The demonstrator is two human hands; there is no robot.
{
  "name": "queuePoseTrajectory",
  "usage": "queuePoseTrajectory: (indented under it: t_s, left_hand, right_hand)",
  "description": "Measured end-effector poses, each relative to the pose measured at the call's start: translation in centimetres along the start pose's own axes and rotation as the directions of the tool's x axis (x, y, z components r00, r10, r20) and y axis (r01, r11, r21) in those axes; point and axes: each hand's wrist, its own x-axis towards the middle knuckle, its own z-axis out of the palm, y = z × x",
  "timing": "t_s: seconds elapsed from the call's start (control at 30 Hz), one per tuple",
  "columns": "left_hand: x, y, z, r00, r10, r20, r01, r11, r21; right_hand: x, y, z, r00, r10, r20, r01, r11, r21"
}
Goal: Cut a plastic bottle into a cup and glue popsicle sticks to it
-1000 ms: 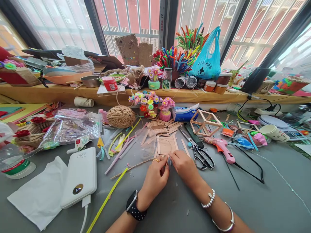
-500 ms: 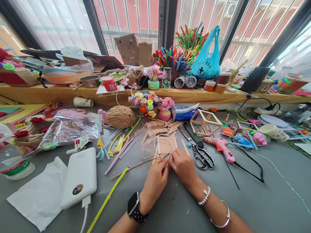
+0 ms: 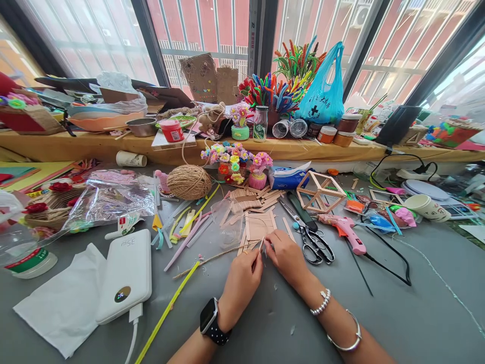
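My left hand (image 3: 244, 280), with a watch on its wrist, is closed in a pinch around a small pale stick (image 3: 261, 245) that shows between thumb and forefinger. Close beside it, my right hand (image 3: 286, 258) has its fingertips pressed together near the stick; what they hold, if anything, is hidden. A length of twine (image 3: 217, 256) runs over the table up to the left hand's fingers. Just beyond both hands lies a flat panel of craft sticks (image 3: 259, 226), and loose craft sticks (image 3: 248, 199) are heaped behind it.
Scissors (image 3: 312, 242) and a pink glue gun (image 3: 346, 232) lie on the right, with a wooden stick frame (image 3: 320, 192) behind. To the left are a white power bank (image 3: 127, 275), a yellow strip (image 3: 168, 313) and a twine ball (image 3: 189, 182). A clear plastic cup (image 3: 227, 222) is near the panel.
The right fingertips have drawn slightly apart from the left ones, and the pale stick shows more clearly in the left hand. The view has shifted a little.
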Motion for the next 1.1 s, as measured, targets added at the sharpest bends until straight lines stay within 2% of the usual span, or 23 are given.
queuePoseTrajectory:
  t_s: [0.3,0.6,0.7,0.8,0.93,1.0,1.1]
  left_hand:
    - [-0.2,-0.2,0.3,0.995,0.087,-0.045,-0.081,0.989,0.122]
    - [-0.3,0.0,0.4,0.997,0.071,-0.039,-0.068,0.995,0.069]
    - [-0.2,0.1,0.0,0.999,0.028,-0.037,-0.029,0.999,-0.021]
    - [-0.2,0.2,-0.5,0.998,-0.061,-0.028,0.055,0.982,-0.178]
    - [-0.2,0.2,-0.8,0.982,-0.172,0.083,0.191,0.883,-0.429]
    - [-0.2,0.2,-0.8,0.975,-0.186,0.119,0.221,0.844,-0.488]
    - [-0.2,0.2,-0.8,0.976,-0.181,0.121,0.217,0.842,-0.494]
  right_hand:
    - [-0.4,-1.3,0.8,0.998,0.067,-0.016,-0.069,0.973,-0.222]
    - [-0.2,-1.6,0.9,0.996,0.019,-0.082,-0.038,0.974,-0.225]
    - [-0.2,-1.4,1.0,0.994,0.049,-0.101,-0.065,0.985,-0.163]
    - [-0.1,-1.2,0.8,0.989,0.104,-0.109,-0.107,0.994,-0.022]
    - [0.2,-0.6,0.1,0.988,0.125,-0.095,-0.096,0.959,0.265]
    - [0.2,-0.3,-0.3,0.992,0.106,-0.07,-0.074,0.93,0.36]
    - [0.1,0.0,-0.7,0.997,0.075,-0.03,-0.057,0.913,0.405]
